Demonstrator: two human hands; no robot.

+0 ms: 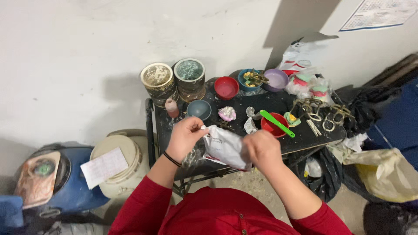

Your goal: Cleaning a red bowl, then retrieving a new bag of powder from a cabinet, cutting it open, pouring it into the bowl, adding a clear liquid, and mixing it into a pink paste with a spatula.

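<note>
My left hand (pixel 185 135) pinches the top corner of a white plastic pouch (pixel 224 146) with small print on it. My right hand (pixel 262 148) grips the pouch's other side, close to my chest. Both hands hover over the near edge of a small black table (pixel 270 104). Just beyond my right hand stands a red bowl (pixel 271 126) with a green spatula (pixel 277 123) lying across it. A grey-blue bowl (pixel 199 109) sits just past my left hand.
At the back of the table are two round tins (pixel 174 80), a second red bowl (pixel 226 87), a blue bowl (pixel 249 79), a purple bowl (pixel 276 79) and plastic bags. Metal frames (pixel 322 114) lie on the right. Lidded buckets (pixel 117 163) stand on the left floor.
</note>
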